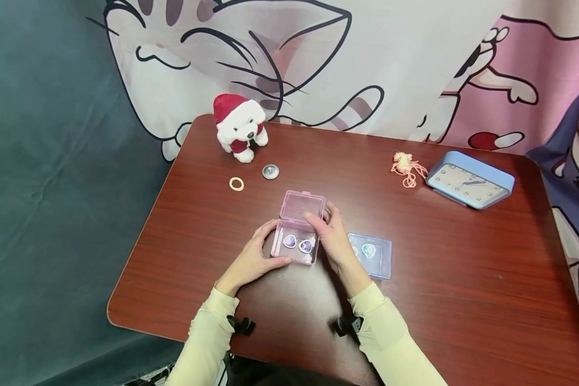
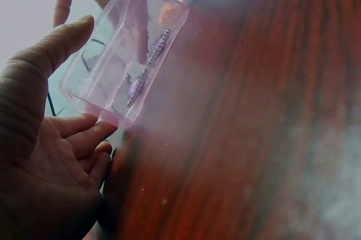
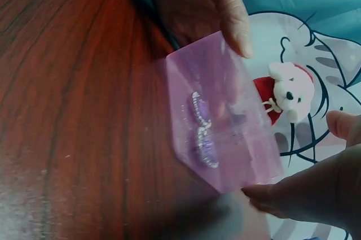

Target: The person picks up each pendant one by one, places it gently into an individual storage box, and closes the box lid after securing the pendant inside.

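Head view: both hands, left [image 1: 251,262] and right [image 1: 335,238], holding little pink box [image 1: 296,236] on bench [image 1: 463,279]; lid open (two purple gems [image 1: 297,244] inside), not yet shut.

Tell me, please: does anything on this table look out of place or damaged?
Nothing looks damaged or spilled. The pink box is open between both hands, two heart pieces inside. The blue clock lies on its back, and a small ring lies loose.

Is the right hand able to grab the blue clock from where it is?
Probably yes. The right hand is busy at the pink box, but the bare table between it and the blue clock looks clear.
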Demonstrator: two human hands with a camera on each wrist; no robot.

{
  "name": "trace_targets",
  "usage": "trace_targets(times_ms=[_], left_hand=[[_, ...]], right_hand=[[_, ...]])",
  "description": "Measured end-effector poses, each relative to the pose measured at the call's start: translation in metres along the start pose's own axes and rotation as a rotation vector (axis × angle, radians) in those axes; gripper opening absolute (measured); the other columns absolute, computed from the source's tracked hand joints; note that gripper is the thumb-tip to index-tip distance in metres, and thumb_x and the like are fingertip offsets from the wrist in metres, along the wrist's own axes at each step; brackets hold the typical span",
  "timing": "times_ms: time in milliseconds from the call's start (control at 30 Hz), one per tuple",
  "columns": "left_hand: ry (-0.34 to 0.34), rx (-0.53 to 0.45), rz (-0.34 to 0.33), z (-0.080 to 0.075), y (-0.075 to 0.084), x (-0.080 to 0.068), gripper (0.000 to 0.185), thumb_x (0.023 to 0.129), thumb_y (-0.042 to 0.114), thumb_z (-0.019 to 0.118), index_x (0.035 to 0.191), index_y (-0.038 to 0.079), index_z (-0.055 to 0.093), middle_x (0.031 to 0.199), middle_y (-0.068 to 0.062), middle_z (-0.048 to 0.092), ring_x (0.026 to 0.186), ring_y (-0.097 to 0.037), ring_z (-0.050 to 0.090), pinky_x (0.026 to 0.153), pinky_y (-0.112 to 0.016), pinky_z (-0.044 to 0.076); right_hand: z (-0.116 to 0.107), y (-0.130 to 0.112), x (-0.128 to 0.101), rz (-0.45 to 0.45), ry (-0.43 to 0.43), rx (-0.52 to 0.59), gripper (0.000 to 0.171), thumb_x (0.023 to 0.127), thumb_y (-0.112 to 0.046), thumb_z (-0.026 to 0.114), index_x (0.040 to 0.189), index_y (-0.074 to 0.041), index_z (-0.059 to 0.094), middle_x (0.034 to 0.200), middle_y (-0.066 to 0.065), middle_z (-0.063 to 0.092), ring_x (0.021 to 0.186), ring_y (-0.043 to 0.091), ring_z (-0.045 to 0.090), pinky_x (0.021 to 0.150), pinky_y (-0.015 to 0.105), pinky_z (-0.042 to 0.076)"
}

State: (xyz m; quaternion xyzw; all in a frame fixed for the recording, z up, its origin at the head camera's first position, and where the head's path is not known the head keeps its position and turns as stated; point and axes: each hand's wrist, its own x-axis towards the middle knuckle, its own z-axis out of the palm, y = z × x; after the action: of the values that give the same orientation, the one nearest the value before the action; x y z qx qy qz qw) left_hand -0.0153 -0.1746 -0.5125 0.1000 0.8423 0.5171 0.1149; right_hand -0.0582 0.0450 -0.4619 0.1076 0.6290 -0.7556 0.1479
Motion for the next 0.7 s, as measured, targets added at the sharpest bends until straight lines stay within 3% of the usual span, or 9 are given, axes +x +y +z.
trace_targets(times_ms=[133,233,333,433,467,600,667,700], left_hand=[[0.008,0.007,0.013,0.000,0.001,0.000,0.093,0.083,0.037,0.091,0.161,0.023,0.042,0.165,-0.005,0.040,0.153,-0.025,0.037,0.125,-0.054,0.030],[0.017,0.007,0.017,0.001,0.001,0.000,0.092,0.083,0.037,0.091,0.160,0.023,0.043,0.165,-0.005,0.041,0.153,-0.026,0.038,0.125,-0.054,0.031],[0.022,0.012,0.016,0.001,0.001,0.001,0.092,0.082,0.037,0.091,0.160,0.024,0.044,0.165,-0.005,0.042,0.152,-0.025,0.038,0.124,-0.054,0.031],[0.025,0.016,0.006,0.002,-0.001,0.002,0.093,0.082,0.039,0.091,0.160,0.024,0.043,0.165,-0.005,0.041,0.153,-0.025,0.038,0.124,-0.054,0.031],[0.025,0.017,0.001,0.002,-0.001,0.002,0.094,0.082,0.039,0.091,0.161,0.023,0.043,0.165,-0.005,0.041,0.153,-0.025,0.037,0.125,-0.054,0.031],[0.026,0.014,-0.023,0.002,-0.001,0.001,0.097,0.082,0.040,0.091,0.163,0.020,0.040,0.166,-0.008,0.040,0.154,-0.028,0.036,0.125,-0.056,0.031],[0.023,0.015,-0.030,0.002,0.000,0.000,0.098,0.083,0.040,0.091,0.163,0.020,0.039,0.166,-0.009,0.039,0.154,-0.029,0.036,0.124,-0.057,0.031],[0.020,0.014,-0.031,0.002,-0.001,-0.001,0.098,0.083,0.040,0.091,0.163,0.020,0.039,0.166,-0.009,0.039,0.154,-0.029,0.036,0.124,-0.057,0.031]], right_hand=[[0.000,0.003,-0.001,-0.001,0.027,0.041,0.086,0.099,-0.015,0.068,0.165,0.000,0.015,0.161,0.025,0.041,0.146,0.034,0.044,0.125,0.046,0.032],[0.001,0.004,-0.003,-0.028,0.044,0.100,0.073,0.102,-0.015,0.065,0.161,0.000,0.025,0.152,0.026,0.051,0.134,0.036,0.052,0.119,0.048,0.039],[0.001,0.005,-0.006,-0.067,0.059,0.136,0.054,0.107,-0.023,0.057,0.150,0.006,0.041,0.145,0.028,0.056,0.134,0.036,0.055,0.119,0.049,0.040],[0.001,0.006,-0.011,-0.129,0.041,0.160,0.054,0.112,-0.033,0.047,0.137,0.015,0.053,0.144,0.030,0.057,0.139,0.039,0.052,0.123,0.048,0.036],[0.001,0.007,-0.012,-0.148,0.036,0.162,0.052,0.112,-0.034,0.044,0.129,0.012,0.061,0.144,0.033,0.057,0.140,0.039,0.052,0.124,0.048,0.033],[0.002,0.011,-0.016,-0.150,0.046,0.072,0.035,0.109,-0.030,0.054,0.102,-0.002,0.075,0.146,0.031,0.057,0.143,0.041,0.050,0.126,0.051,0.029],[0.002,0.015,-0.019,-0.143,0.058,-0.082,0.022,0.103,-0.027,0.065,0.093,-0.009,0.074,0.150,0.026,0.057,0.145,0.040,0.049,0.126,0.052,0.030],[0.002,0.018,-0.021,-0.148,0.057,-0.170,0.019,0.100,-0.025,0.070,0.096,-0.007,0.074,0.153,0.023,0.056,0.145,0.041,0.048,0.126,0.054,0.030]])
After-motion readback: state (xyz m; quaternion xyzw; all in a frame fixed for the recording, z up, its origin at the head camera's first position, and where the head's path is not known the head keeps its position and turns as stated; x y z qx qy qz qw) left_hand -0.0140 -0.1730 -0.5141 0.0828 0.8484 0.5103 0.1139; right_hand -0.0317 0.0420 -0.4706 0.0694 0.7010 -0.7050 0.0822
